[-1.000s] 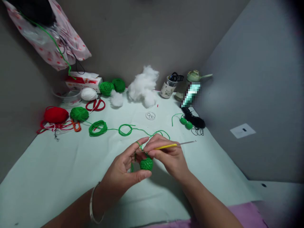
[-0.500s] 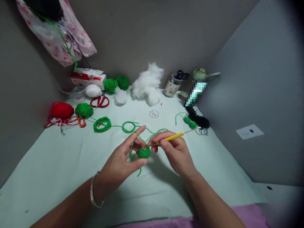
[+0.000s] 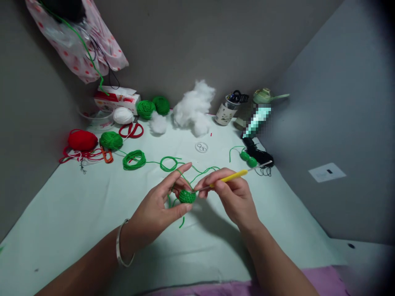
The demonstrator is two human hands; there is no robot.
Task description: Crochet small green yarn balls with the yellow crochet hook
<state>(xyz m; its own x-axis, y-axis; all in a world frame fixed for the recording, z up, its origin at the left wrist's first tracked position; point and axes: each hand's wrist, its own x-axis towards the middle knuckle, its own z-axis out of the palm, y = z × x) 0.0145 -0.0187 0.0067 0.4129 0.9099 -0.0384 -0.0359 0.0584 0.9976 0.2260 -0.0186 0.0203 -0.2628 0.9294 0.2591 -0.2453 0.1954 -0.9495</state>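
Observation:
My left hand point(image 3: 160, 205) pinches a small green crocheted ball point(image 3: 187, 196) between thumb and middle fingers, with green yarn point(image 3: 185, 174) looped over its raised index finger. A silver bangle sits on that wrist. My right hand point(image 3: 233, 195) grips a yellow-handled crochet hook point(image 3: 230, 177), whose metal tip touches the crocheted ball. The yarn runs back across the table to a green coil point(image 3: 134, 159).
On the pale green table point(image 3: 77, 213): red yarn ball point(image 3: 82, 140), green yarn balls point(image 3: 111, 140), white yarn ball point(image 3: 122, 116), red scissors point(image 3: 131, 130), white stuffing point(image 3: 194, 107), a cup of tools point(image 3: 226, 110), two small green crocheted pieces point(image 3: 248, 158), black yarn point(image 3: 261, 156). A patterned bag point(image 3: 80, 45) hangs at upper left.
The crocheted ball has been raised slightly and turned in my left hand. My right hand has slid right along the hook, and the hook's tip now meets the ball.

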